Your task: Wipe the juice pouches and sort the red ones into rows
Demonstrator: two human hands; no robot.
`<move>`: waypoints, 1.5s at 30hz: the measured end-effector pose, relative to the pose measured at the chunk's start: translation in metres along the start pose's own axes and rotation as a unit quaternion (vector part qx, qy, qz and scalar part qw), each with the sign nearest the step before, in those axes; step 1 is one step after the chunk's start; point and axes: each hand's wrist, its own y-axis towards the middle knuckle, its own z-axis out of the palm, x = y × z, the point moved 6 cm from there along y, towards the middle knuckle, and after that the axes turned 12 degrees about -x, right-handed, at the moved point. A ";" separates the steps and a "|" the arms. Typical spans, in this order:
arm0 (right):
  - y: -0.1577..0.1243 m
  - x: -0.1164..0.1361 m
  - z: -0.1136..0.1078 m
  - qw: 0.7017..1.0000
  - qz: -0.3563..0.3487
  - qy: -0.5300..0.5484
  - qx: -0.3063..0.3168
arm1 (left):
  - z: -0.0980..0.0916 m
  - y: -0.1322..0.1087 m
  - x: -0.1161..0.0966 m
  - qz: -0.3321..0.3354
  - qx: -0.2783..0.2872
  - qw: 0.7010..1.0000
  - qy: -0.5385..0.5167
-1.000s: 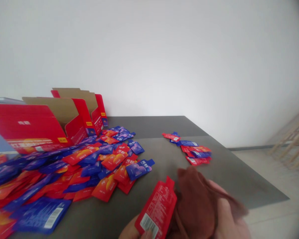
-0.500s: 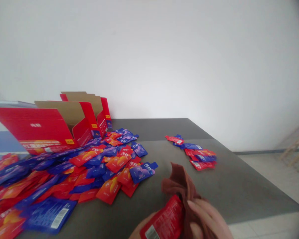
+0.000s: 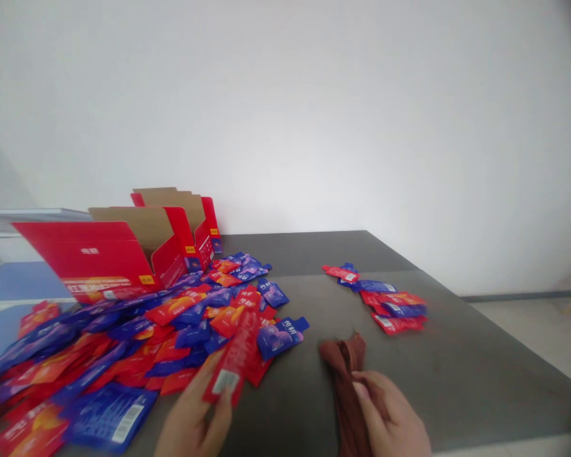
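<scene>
A red pouch (image 3: 235, 358) with a white barcode label stands tilted in my left hand (image 3: 197, 409), pinched near its lower end. It is held over the right edge of a big pile of red and blue pouches (image 3: 171, 349). My right hand (image 3: 390, 412) grips a bunched brown cloth (image 3: 345, 387) between thumb and fingers, low over the dark table (image 3: 304, 254). Between the two hands, a blue pouch (image 3: 280, 337) lies at the pile's edge.
Two open red cardboard boxes (image 3: 99, 254) stand behind the pile at the left. A small overlapping row of red and blue pouches (image 3: 385, 301) lies on the table's right side. A white wall (image 3: 314, 127) rises behind; the floor (image 3: 528, 336) shows at right.
My left hand has moved left with the red pouch, away from the cloth. My right hand still holds the cloth, which now hangs narrower. The view has shifted slightly.
</scene>
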 end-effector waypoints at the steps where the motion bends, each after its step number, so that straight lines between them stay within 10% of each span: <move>1: -0.002 0.000 0.001 1.000 -0.002 0.003 0.003 | -0.009 0.021 -0.002 0.080 -0.012 0.992 0.100; 4: -0.007 0.001 0.004 1.000 -0.001 0.003 0.003 | -0.021 0.074 -0.002 0.280 0.008 0.898 0.340; 7: -0.007 -0.001 0.007 1.000 -0.003 0.003 0.001 | -0.024 0.104 0.009 0.340 0.064 0.830 0.436; 16: -0.008 0.002 0.008 0.999 -0.014 0.025 -0.017 | 0.004 0.078 -0.019 0.312 0.077 0.834 0.448; 20: -0.010 0.009 0.004 0.997 -0.035 0.040 -0.061 | 0.061 0.055 -0.054 0.355 0.111 0.853 0.366; 25: -0.014 0.015 0.000 0.990 -0.059 0.072 -0.107 | 0.176 0.050 -0.090 0.376 0.205 0.872 0.236; 30: -0.019 0.017 -0.001 0.982 -0.080 0.103 -0.135 | 0.288 0.054 -0.112 0.415 0.273 0.844 0.201; 34: -0.020 0.015 0.000 0.981 -0.056 0.110 -0.150 | 0.337 0.044 -0.119 0.448 0.306 0.813 0.210; 40: -0.018 0.018 0.003 0.983 -0.035 0.115 -0.135 | 0.342 0.041 -0.113 0.415 0.298 0.827 0.233; 45: -0.014 0.011 -0.001 0.981 0.015 0.144 -0.127 | 0.279 0.058 -0.107 0.321 0.239 0.898 0.185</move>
